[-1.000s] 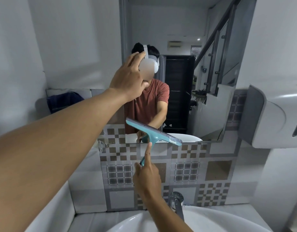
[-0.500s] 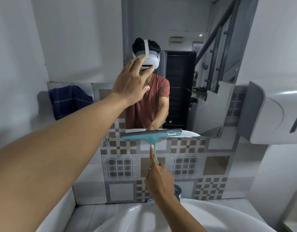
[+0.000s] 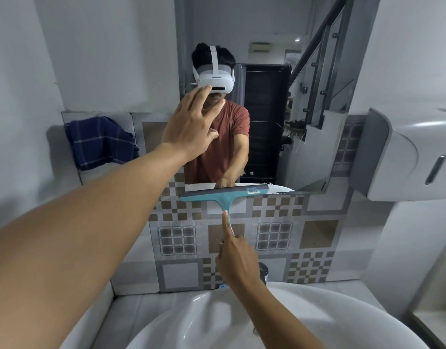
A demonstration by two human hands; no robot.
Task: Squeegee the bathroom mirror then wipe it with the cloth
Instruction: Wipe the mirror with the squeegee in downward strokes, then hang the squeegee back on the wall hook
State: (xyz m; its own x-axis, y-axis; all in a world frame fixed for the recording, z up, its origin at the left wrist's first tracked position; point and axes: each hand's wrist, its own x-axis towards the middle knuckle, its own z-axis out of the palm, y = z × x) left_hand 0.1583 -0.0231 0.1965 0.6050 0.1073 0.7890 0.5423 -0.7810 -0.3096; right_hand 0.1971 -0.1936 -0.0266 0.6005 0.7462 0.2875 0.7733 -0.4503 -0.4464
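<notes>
The mirror hangs on the wall above the sink. My right hand grips the handle of a teal squeegee, index finger stretched up along the handle. Its blade lies level across the mirror's bottom edge. My left hand is flat against the mirror's left part, fingers spread, holding nothing. A dark blue checked cloth hangs on the tiled ledge to the left of the mirror.
A white sink basin sits below, with a chrome tap behind my right wrist. A white wall dispenser juts out at the right. Patterned tiles cover the wall under the mirror.
The squeegee has slid down the glass to the mirror's bottom edge and its blade has turned from tilted to level. My left hand stays pressed on the mirror.
</notes>
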